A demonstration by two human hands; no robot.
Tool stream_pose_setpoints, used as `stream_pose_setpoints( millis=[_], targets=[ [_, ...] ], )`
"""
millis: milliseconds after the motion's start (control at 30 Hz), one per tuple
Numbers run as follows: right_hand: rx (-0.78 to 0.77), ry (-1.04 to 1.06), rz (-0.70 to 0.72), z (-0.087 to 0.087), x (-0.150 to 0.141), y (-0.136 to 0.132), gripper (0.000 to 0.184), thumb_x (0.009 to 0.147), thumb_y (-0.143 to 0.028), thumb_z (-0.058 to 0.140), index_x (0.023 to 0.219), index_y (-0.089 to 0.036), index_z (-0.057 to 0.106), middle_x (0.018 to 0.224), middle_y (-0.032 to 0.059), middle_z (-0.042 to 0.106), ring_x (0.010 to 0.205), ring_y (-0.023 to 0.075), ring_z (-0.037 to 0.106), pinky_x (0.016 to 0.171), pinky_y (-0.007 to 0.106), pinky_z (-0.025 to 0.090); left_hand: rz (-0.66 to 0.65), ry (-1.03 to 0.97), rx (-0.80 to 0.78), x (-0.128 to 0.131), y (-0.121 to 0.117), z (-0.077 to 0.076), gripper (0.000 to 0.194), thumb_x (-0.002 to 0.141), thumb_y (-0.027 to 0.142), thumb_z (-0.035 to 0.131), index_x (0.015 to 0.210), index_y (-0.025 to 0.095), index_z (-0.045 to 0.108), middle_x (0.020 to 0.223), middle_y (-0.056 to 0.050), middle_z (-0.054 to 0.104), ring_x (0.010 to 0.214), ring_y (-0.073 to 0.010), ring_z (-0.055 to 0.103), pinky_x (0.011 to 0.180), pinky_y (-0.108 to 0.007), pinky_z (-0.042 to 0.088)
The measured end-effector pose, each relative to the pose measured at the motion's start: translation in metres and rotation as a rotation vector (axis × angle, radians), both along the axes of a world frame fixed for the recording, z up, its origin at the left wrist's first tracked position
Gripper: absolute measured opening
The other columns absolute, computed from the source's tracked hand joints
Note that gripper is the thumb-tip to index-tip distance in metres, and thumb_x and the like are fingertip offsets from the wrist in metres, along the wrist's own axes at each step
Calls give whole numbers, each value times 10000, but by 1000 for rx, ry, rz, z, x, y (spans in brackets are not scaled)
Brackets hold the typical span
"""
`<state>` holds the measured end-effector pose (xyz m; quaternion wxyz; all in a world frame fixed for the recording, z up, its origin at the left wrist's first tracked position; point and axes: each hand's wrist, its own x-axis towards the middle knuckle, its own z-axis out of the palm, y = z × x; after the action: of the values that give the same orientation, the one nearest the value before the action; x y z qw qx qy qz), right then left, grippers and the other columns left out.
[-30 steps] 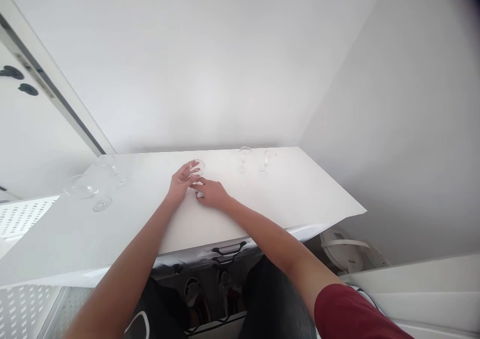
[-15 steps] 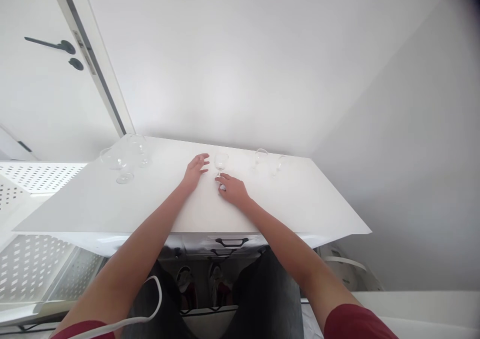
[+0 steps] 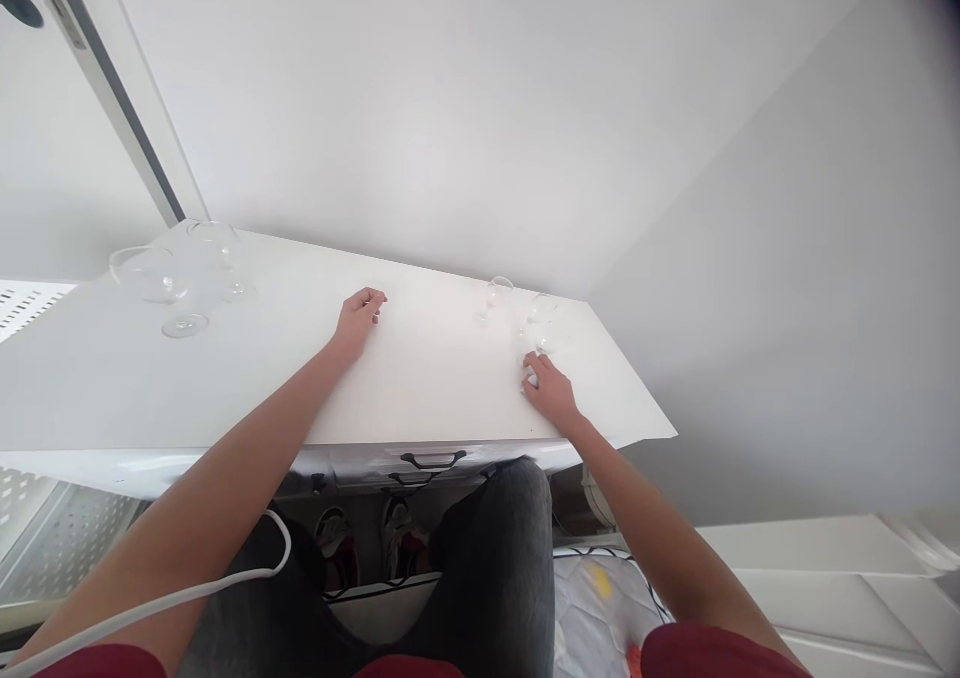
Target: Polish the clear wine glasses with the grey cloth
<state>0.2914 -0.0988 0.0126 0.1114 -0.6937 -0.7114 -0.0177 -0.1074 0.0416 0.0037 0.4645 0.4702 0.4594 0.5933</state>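
My right hand (image 3: pixel 549 386) rests near the right end of the white tabletop (image 3: pixel 420 388), its fingers pinched on the foot of a small clear stemmed glass (image 3: pixel 546 338). Two more small stemmed glasses stand just behind it, one (image 3: pixel 497 294) to the left and one (image 3: pixel 541 308) almost touching the held glass. My left hand (image 3: pixel 358 314) lies on the tabletop further left. Its fingers are loosely bent and hold nothing.
Two large clear balloon glasses (image 3: pixel 154 283) (image 3: pixel 217 250) stand at the far left of the tabletop. A white wall runs behind, with a door frame (image 3: pixel 112 88) at the left. A drawer handle (image 3: pixel 431 458) sits under the front edge above my knees. A white cable (image 3: pixel 187 593) crosses my left arm.
My right hand has slid the small glass to the right, up beside the two other small glasses. My left hand let go of its bowl and stayed on the tabletop.
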Motion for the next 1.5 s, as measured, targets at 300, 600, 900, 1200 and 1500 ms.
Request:
stream_pose_setpoints(
  millis=[300,600,900,1200,1500],
  targets=[
    [-50,-53,-50,1,4,28,529,900,-303,445,1413,-340,571,1527,36,511,985,223,696,808,358,550,-13,21,-34,-1,-4,6,233,830,444,666,747,226,665,710,-26,508,611,-150,455,606,-304,414],
    [-95,-4,-38,1,12,48,550,872,-297,488,1415,-364,553,1486,-21,585,1061,243,688,914,397,548,-25,66,-14,-2,-5,6,217,856,430,625,748,243,643,613,-1,453,605,-169,446,624,-314,392],
    [-102,23,26,2,4,76,557,871,-288,468,1420,-345,550,1502,-22,572,1050,239,692,886,388,542,-26,99,3,-2,-1,2,216,850,438,620,749,247,637,597,-1,470,592,-165,453,611,-310,409],
    [-81,25,54,-1,-1,86,538,879,-284,468,1407,-336,556,1492,-22,581,1061,232,688,903,382,537,-44,95,3,-2,-2,4,235,859,465,619,769,247,627,629,1,467,609,-166,430,633,-307,376],
    [-59,-6,13,-4,-7,74,518,922,-307,438,1425,-336,558,1518,-16,554,1192,244,639,903,369,546,-47,105,-42,-2,-5,7,235,882,453,591,799,235,621,647,7,437,641,-153,428,629,-275,368]
  ],
)
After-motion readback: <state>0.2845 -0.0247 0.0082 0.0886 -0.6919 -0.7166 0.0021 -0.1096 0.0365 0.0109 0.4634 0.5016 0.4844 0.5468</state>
